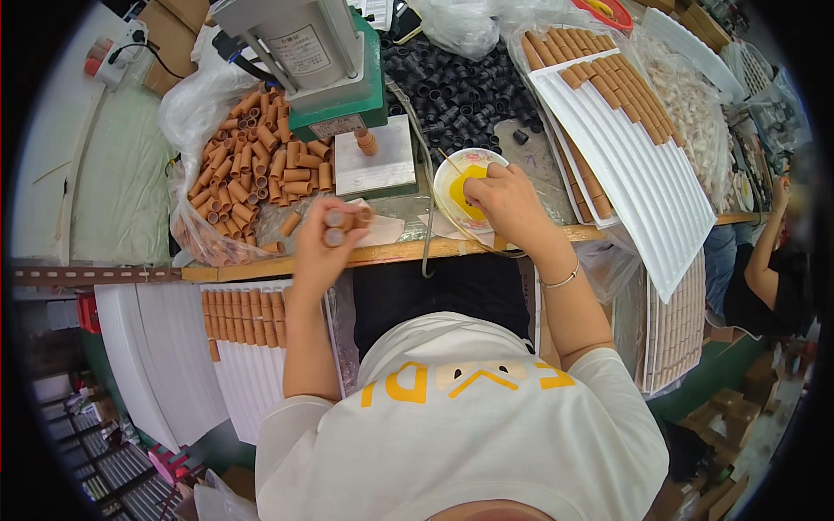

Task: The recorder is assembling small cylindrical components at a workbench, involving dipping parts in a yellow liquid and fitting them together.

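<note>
My left hand [314, 243] is closed around several short brown tubes [351, 219], some with pale round ends, just above the table's front edge. My right hand [508, 201] reaches into a white flower-patterned bowl [445, 176] of yellow liquid [457, 193]. Its fingers are pinched together, and whatever they hold, if anything, is hidden. A thin stick [448, 160] leans on the bowl's rim. Behind my left hand stands a green and grey press [346, 76], with a brown tube piece [367, 141] upright on its metal plate [382, 178].
Left of the press lies a plastic bag of loose brown tubes [252, 165]. Black fittings [460, 87] are heaped behind the bowl. White ridged trays [625, 174] with brown tubes rise at the right; another tray [248, 365] sits low left. A hose [426, 217] hangs over the wooden edge [391, 260].
</note>
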Demonstrator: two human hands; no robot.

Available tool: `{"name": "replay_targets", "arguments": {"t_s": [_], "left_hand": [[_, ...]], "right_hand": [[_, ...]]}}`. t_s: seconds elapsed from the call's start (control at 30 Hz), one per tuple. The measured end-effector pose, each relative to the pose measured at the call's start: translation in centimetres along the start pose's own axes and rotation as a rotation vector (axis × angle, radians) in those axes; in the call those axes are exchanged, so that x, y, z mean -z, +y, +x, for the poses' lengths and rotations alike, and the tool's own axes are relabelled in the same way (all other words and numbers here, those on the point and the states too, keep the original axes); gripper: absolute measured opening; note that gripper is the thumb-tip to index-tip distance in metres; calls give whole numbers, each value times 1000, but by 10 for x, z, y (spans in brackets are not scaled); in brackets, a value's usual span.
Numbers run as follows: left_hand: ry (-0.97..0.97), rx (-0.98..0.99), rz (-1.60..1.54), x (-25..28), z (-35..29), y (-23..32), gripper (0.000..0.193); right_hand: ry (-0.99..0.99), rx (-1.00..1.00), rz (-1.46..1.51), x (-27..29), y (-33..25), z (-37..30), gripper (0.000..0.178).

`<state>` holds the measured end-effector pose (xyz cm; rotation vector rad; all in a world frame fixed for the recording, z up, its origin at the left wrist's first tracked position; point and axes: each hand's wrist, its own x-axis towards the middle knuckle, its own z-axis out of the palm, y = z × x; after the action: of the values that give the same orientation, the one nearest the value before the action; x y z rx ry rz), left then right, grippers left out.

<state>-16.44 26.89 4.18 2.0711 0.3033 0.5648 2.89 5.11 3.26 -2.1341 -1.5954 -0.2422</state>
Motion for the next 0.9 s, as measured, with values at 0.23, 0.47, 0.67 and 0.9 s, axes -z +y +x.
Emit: {"name": "replay_targets", "arguments": {"t_s": [0.23, 0.47, 0.67, 0.9], "left_hand": [[-133, 51, -283, -63, 24, 20, 33], [-153, -82, -126, -87, 38, 45, 34], [-104, -8, -152, -89, 39, 37, 33], [-76, 120, -276, -78, 44, 29, 35]], "right_hand": [[201, -177, 377, 48, -17, -1, 17], [192, -48, 183, 50, -28, 1, 17], [412, -561, 221, 95, 50, 5, 19], [277, -1017, -429, 85, 213, 0, 31]]}}
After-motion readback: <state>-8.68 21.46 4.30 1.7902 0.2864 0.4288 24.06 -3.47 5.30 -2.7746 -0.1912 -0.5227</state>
